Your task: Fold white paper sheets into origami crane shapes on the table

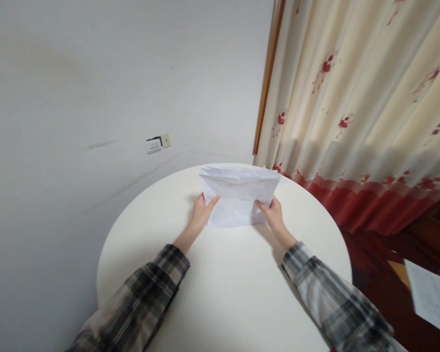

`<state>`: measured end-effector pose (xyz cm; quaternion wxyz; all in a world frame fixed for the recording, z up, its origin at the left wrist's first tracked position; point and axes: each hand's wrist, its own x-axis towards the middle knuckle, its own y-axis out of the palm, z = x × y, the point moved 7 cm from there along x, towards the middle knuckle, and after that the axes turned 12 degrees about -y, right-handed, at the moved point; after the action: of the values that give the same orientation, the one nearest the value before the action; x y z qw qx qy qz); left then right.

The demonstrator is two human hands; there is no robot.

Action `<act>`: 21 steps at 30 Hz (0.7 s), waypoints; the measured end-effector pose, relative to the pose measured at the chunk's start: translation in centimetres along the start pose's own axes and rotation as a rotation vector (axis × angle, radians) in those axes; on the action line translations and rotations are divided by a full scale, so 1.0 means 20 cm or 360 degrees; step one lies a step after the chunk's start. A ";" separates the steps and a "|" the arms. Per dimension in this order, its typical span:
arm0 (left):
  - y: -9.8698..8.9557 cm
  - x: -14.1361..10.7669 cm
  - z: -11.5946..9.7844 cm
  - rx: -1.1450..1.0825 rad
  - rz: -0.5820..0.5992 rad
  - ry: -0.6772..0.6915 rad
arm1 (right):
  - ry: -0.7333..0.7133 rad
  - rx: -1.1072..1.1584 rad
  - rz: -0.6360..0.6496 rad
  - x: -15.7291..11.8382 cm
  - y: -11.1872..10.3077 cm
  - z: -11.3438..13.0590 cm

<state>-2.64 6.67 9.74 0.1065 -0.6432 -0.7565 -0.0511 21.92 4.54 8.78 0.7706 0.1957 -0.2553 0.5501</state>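
A stack of creased white paper sheets (238, 198) is held up, tilted, over the far part of a round white table (227, 293). My left hand (202, 212) grips its left edge, thumb on the near face and fingers behind. On the opposite edge, my right hand (274, 215) pinches the sheets in the same way. The fingers behind the paper are mostly hidden. Along the top, the sheet edges sit unevenly and fan slightly apart. Whether the lower edge touches the table I cannot tell.
Behind the table stands a white wall with a power socket (154, 145). A cream curtain with red flowers (352, 112) hangs at the right. Papers with writing (430, 296) lie lower right, beyond the table's rim.
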 end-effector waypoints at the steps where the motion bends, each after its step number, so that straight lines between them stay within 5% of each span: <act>1: -0.01 0.00 -0.01 -0.0023 -0.0005 0.0030 | -0.0012 0.0026 -0.0016 0.00 0.00 0.00; 4: -0.02 0.00 -0.01 -0.0048 -0.0036 0.0066 | 0.0007 0.0093 -0.0026 -0.01 0.00 0.00; 12: -0.01 0.01 0.15 0.0012 0.0081 -0.0260 | 0.0315 0.0104 0.0078 -0.06 0.02 -0.14; 21: -0.04 0.05 0.17 0.0288 0.0020 -0.0167 | 0.0298 0.0035 0.0185 -0.05 0.03 -0.14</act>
<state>-3.86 8.18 6.63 0.1247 -0.6374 -0.7586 0.0520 21.60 5.56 5.98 0.7557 0.1368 -0.1870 0.6126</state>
